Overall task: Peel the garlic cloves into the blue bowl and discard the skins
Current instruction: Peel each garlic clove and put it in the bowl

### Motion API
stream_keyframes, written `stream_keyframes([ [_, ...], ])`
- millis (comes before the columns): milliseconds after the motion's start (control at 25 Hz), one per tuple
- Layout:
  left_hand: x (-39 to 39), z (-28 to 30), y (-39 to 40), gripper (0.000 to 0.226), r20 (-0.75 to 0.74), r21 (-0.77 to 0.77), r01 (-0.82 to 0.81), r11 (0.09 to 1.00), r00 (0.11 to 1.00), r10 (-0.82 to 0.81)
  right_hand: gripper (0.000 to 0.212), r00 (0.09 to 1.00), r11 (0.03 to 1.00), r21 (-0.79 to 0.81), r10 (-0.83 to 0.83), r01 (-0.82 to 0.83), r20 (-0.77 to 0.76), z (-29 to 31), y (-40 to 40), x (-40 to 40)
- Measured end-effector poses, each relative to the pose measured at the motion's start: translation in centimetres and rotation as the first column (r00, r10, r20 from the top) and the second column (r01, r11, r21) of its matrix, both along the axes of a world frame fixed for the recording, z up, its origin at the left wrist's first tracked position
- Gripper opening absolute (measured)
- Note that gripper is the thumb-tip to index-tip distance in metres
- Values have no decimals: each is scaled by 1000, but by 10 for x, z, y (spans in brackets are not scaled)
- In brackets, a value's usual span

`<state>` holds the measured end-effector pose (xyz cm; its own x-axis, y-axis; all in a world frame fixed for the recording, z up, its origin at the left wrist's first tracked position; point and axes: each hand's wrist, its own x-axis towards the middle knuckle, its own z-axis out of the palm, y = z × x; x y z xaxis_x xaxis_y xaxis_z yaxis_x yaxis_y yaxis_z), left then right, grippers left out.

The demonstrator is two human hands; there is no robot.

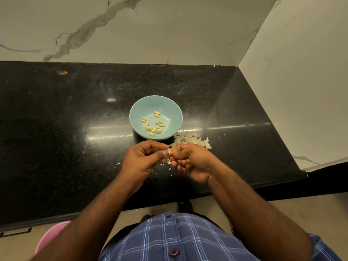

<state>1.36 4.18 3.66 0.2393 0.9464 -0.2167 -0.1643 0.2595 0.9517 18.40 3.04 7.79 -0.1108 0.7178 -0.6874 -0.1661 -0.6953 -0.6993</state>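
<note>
Papery skin (169, 152) is pinched between both my hands' fingers (164, 153). Blue bowl (170, 108) sits just ahead, a bit left.

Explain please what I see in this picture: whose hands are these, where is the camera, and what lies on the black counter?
No machine here: a person works with bare hands. The one camera sits on the person's head and looks down, so the arms enter from below. The left hand and right hand meet over the black counter, and their fingers pinch a garlic clove whose papery skin is coming off. Behind them stands the blue bowl with peeled cloves inside. To the bowl's right, on the counter, lies a pile of skins. Small skin flakes lie near the hands.
</note>
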Motion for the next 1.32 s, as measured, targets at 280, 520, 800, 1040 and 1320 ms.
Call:
stream_keyframes([
  [280, 0, -3, 1, 20, 130, -148, 22, 989, 991, -2, 25, 976, 982, 167, 55, -92, 212, -3, -2, -10],
  [520, 1, 1, -1, 13, 233, -255, 101, 962, 972, -40, 15, 862, 945, 283, -1, -165, 507, -14, 1, -5],
  [800, 0, 3, 1, 18, 285, -433, 72, 899, 957, 61, 30, 812, 881, 395, -21, -261, 584, -23, -1, 17],
  [1040, 2, 1, 0, 17, 333, -473, 128, 872, 942, 42, 22, 889, 802, 539, -22, -258, 458, -22, -8, 12],
  [1320, 1, 4, -1, 27, 29, -322, 17, 947, 1000, -9, 11, 961, 795, 604, -123, -55, 249, -24, -11, 4],
])
